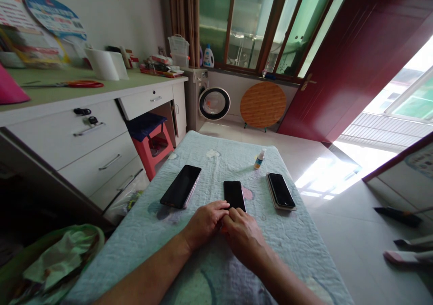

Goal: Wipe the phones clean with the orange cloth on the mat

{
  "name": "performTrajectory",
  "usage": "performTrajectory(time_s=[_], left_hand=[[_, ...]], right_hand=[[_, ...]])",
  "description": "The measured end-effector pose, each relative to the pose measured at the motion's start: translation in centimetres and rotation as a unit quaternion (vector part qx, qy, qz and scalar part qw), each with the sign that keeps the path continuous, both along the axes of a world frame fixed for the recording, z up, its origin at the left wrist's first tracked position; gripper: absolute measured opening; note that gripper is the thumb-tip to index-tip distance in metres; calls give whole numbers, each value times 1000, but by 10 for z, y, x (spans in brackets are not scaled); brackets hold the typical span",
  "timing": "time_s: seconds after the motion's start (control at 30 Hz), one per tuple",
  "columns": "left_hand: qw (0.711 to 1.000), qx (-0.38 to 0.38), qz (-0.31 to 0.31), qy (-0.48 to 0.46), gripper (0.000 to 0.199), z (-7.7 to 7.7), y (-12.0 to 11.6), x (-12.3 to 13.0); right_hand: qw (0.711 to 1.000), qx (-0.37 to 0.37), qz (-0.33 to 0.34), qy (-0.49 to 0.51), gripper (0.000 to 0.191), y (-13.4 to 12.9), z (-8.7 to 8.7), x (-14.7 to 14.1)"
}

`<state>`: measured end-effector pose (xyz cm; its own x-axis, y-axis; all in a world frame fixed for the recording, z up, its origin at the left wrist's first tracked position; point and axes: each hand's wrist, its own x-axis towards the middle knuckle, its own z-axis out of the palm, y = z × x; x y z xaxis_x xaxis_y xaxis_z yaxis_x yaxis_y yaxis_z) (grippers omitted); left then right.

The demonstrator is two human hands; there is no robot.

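A black smartphone (234, 194) lies face up in the middle of a cloth-covered table, its near end hidden by my hands. My left hand (206, 221) is closed, with its fingertips at the phone's near left edge. Against it, my right hand (241, 233) is curled shut over the phone's bottom end. A small reddish patch shows between the two hands; what they pinch is hidden. To the left lies a larger black phone (181, 187). On the right, another dark phone (281, 191) rests in a light case or on a pale slab.
Behind the phones stands a small spray bottle (260, 159). The pale blue quilted cloth (209, 160) covers the table. A red stool (154, 147) and white drawers (111, 160) flank it on the left, near a green bin (99, 239). Brooms or brushes (401, 217) lie at right.
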<state>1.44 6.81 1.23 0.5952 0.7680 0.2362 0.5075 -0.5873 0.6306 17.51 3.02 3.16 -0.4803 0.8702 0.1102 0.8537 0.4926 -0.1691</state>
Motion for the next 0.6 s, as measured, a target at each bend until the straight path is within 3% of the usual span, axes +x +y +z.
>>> performTrajectory(time_s=[0.2, 0.6], left_hand=[[1000, 3, -1, 9, 25, 1, -1, 0], [997, 71, -1, 19, 29, -13, 3, -1]], right_hand=[[1000, -16, -14, -2, 7, 0, -1, 0], [995, -57, -79, -5, 9, -5, 7, 35]])
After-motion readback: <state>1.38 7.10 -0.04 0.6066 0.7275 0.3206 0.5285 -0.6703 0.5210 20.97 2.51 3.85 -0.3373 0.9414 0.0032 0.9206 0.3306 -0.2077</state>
